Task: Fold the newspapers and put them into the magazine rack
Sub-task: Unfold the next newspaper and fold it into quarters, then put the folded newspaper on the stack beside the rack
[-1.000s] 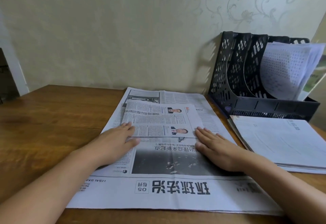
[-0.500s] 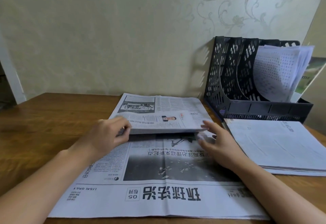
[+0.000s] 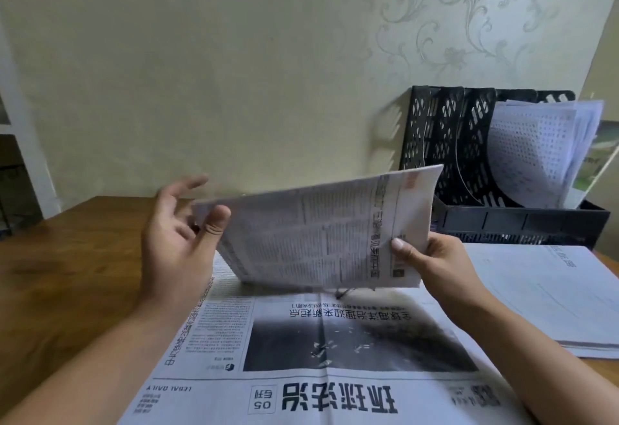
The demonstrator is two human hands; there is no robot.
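1. The folded newspaper (image 3: 321, 230) is held in the air above the middle of the counter (image 3: 73, 277), tilted with its right end higher, between the two hands.
2. The right hand (image 3: 432, 263) pinches the paper's right near corner, thumb on top and fingers hidden beneath.
3. The left hand (image 3: 177, 233) is at the paper's left edge with its thumb pressed on the top corner; the other fingers are spread and loose, not closed on the paper.
4. Beneath it an open newspaper (image 3: 318, 357) lies flat on the counter, running to the near edge.
5. The black magazine rack (image 3: 469, 163) stands far right against the wall, with papers (image 3: 536, 153) in its right compartments.
6. A flat stack of sheets (image 3: 549, 294) lies on the counter just in front of the rack.
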